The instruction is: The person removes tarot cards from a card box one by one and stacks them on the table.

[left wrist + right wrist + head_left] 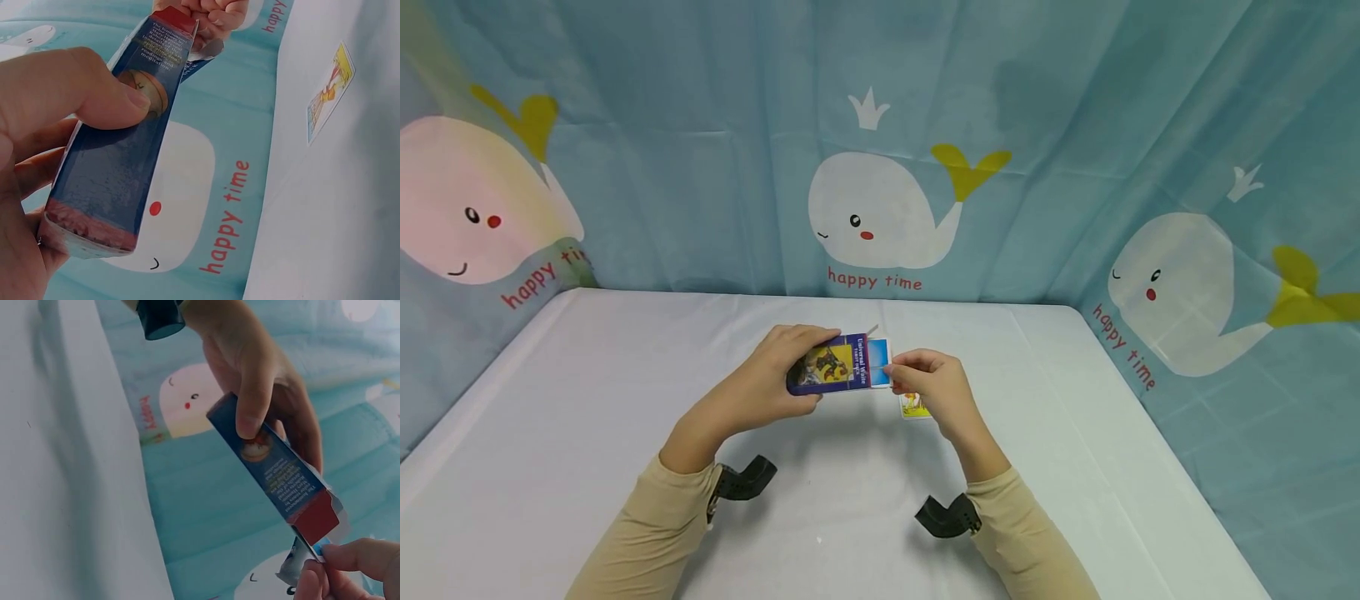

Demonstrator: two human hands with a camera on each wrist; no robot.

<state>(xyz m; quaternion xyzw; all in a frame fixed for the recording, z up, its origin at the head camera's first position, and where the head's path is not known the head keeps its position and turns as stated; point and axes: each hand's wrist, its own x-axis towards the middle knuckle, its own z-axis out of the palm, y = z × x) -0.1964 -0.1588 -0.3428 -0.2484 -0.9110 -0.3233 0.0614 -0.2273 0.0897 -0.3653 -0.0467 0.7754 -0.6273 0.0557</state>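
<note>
Hanging beyond the grip, a blue curtain [715, 208] backs the white table [587, 458] beneath it. Raised above the table, the left hand [767, 375] grips the box [833, 364] by its narrow sides, thumb on the near one; the right hand [936, 387] pinches the free edge of the blue insert [877, 352]. The box's long axis runs from the left hand toward the right, its open end and the insert nearer the right. Below the pinch, a yellow card [914, 407] lies on the table.
</note>
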